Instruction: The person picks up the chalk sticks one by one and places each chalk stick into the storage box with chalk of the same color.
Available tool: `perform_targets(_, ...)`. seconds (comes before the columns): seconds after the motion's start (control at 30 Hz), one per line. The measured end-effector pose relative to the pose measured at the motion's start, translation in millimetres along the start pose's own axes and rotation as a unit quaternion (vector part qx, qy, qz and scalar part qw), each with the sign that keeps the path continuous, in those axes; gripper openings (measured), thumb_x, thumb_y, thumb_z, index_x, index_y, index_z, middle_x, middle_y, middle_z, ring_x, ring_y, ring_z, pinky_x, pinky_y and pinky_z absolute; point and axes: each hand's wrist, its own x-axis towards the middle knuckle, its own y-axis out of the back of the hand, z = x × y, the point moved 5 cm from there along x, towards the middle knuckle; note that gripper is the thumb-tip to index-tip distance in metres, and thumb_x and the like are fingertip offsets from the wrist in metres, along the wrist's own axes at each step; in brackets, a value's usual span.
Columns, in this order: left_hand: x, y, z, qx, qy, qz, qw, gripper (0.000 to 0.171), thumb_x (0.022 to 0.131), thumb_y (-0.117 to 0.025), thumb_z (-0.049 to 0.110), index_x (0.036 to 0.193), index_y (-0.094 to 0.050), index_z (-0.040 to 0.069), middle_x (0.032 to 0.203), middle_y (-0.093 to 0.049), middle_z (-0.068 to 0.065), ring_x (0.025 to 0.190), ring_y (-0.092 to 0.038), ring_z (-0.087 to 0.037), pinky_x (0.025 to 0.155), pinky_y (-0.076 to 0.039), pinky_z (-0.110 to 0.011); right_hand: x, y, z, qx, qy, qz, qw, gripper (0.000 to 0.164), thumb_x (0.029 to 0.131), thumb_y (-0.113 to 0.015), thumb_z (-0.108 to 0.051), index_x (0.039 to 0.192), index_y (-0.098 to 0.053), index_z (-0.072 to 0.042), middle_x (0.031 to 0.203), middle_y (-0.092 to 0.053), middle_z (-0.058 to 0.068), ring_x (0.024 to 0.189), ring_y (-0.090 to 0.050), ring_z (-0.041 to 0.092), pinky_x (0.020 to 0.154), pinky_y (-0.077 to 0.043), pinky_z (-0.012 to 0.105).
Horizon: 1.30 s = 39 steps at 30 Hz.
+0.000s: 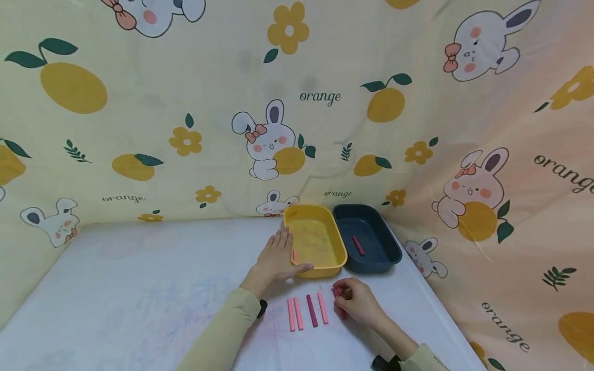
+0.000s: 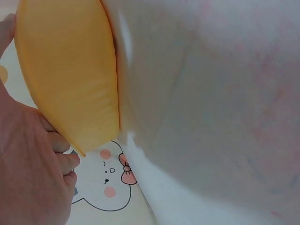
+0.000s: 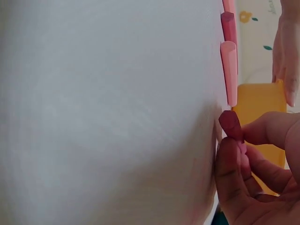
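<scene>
My left hand (image 1: 276,257) rests on the yellow tray (image 1: 320,273) at its near left corner, fingers laid along the left rim and thumb stretched across the front rim. My right hand (image 1: 359,304) pinches a dark red crayon (image 3: 230,123) between thumb and fingers, close over the white table. Left of that hand lies a row of crayons: two light pink ones (image 1: 291,314), a dark red one (image 1: 312,310) and another pink one (image 1: 322,308). A short pink crayon (image 1: 294,255) shows inside the yellow tray beside my left hand.
A navy tray (image 1: 371,268) stands right beside the yellow one, with a dark red crayon (image 1: 358,246) inside. Behind the table (image 1: 139,288) and along its right side hangs a printed curtain (image 1: 223,77). Faint coloured smudges mark the tabletop.
</scene>
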Motion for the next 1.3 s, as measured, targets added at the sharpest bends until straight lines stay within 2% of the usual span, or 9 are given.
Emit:
perform_targets(0.33,1.6,-1.0,-1.8,-0.01,0.001,-0.005,0.9999,0.119,0.089,-0.049,0.084,0.165,-0.016,-0.002,0.174,-0.003,-0.018,0.16,-0.009,-0.034,0.13,-0.012,-0.047,-1,6,-3,0.053,0.01,0.042,0.998,0.03,0.09,-0.076,-0.001,0.118,-0.071,-0.006,0.1,-0.061,0.004,0.075,-0.061,0.018,0.056,-0.057,0.026)
perform_targets(0.67,1.3,0.1,-2.0,0.0,-0.002,-0.004,1.0,0.12,0.089,-0.048,0.084,0.164,-0.016,-0.002,0.174,-0.005,-0.018,0.16,-0.011,-0.035,0.13,-0.013,-0.046,3,32,-8,0.049,0.047,0.12,0.99,0.032,0.091,-0.075,-0.003,0.123,-0.072,-0.009,0.108,-0.064,0.006,0.088,-0.063,0.018,0.076,-0.055,0.015)
perform_targets(0.93,0.9,2.5,-0.9,0.0,-0.004,-0.006,1.0,0.12,0.088,-0.047,0.085,0.165,-0.017,-0.002,0.174,-0.005,-0.018,0.16,-0.011,-0.035,0.13,-0.012,-0.046,14,55,-12,0.059,0.08,0.177,0.979,0.031,0.092,-0.076,-0.002,0.123,-0.073,-0.007,0.108,-0.064,0.009,0.086,-0.063,0.022,0.072,-0.054,0.015)
perform_targets(1.1,1.7,1.2,-1.3,-0.002,-0.005,-0.006,1.0,0.119,0.089,-0.047,0.085,0.164,-0.017,-0.002,0.174,-0.005,-0.019,0.16,-0.011,-0.036,0.13,-0.012,-0.045,23,66,-8,0.066,0.091,0.195,0.974,0.032,0.093,-0.075,-0.002,0.125,-0.072,-0.005,0.111,-0.064,0.012,0.085,-0.066,0.023,0.071,-0.054,0.014)
perform_targets(1.3,2.7,-1.0,-2.6,-0.007,-0.006,-0.004,0.9999,0.118,0.089,-0.05,0.083,0.164,-0.017,-0.003,0.174,-0.006,-0.019,0.16,-0.011,-0.035,0.13,-0.012,-0.046,36,77,-3,0.046,0.093,0.212,0.972,0.032,0.094,-0.074,-0.004,0.126,-0.072,-0.004,0.114,-0.065,0.014,0.089,-0.068,0.024,0.074,-0.052,0.01)
